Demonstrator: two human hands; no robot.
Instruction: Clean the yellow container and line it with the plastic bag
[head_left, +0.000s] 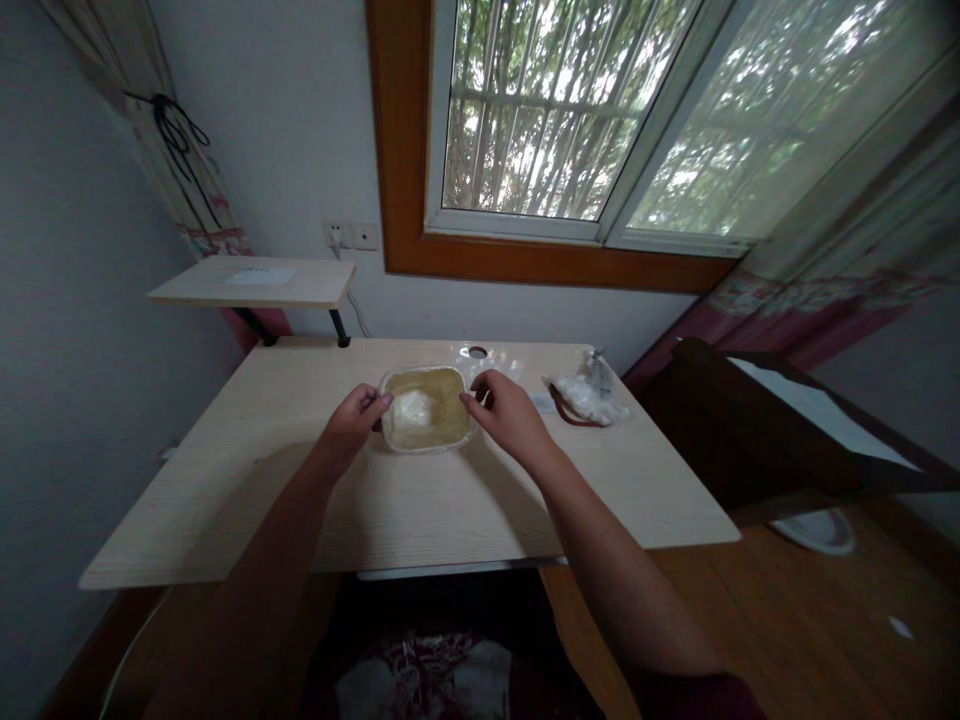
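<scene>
A square translucent plastic container [425, 410] with a yellowish inside stands in the middle of the pale wood desk [225, 500]. A white lump [411, 408] lies in it, perhaps tissue or powder. My left hand [356, 415] is at the container's left side, its fingertips at the rim. My right hand [506, 410] is at the right side, fingers spread, and shows no firm grip. To its right lies a clear plastic bag with white contents [589, 398], beside a brown strap [570, 410].
A small raised shelf [251, 282] with a white paper stands at the desk's back left, below a wall socket [337, 233]. The desk's back edge meets the wall under a window. A dark piece of furniture [772, 430] stands to the right, above a wooden floor.
</scene>
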